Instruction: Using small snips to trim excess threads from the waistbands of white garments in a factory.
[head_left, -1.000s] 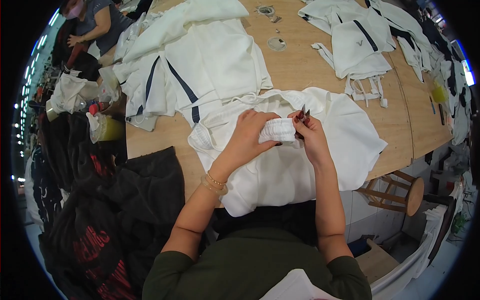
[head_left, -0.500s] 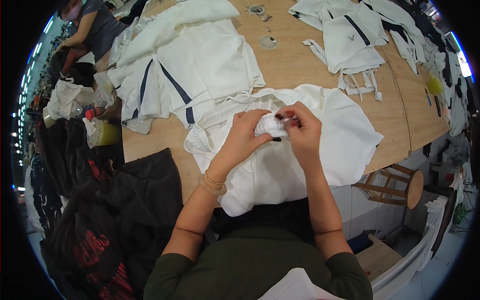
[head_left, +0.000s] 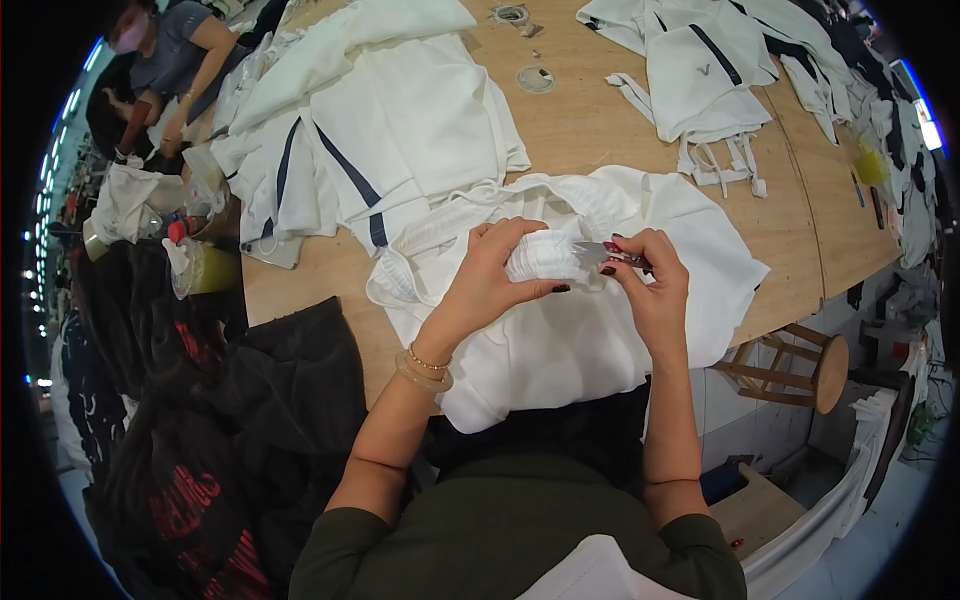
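Observation:
My left hand (head_left: pixel 495 268) is closed round a gathered, elastic white band, its thumb along the near side and its fingers behind. The band belongs to a white garment (head_left: pixel 690 270) spread over the near part of the table. Facing it from the right, my right hand (head_left: pixel 655 285) grips a small pair of thread snips (head_left: pixel 592 251). Their metal blades point left at the band's open end, close to the cloth. Whether the tips touch it I cannot tell. A white drawstring lies along the garment's far edge.
White garments with navy stripes (head_left: pixel 410 120) are piled at the far left, with more (head_left: pixel 700 90) at the far right. Dark clothes (head_left: pixel 250 430) hang by the table's left edge. A wooden stool (head_left: pixel 828 374) stands at the right. Another person (head_left: pixel 185 60) works at the far left.
My right hand has drawn back to the right and slightly down, so the snips' blades now show. My left hand keeps its hold on the band. The other person's arm has moved.

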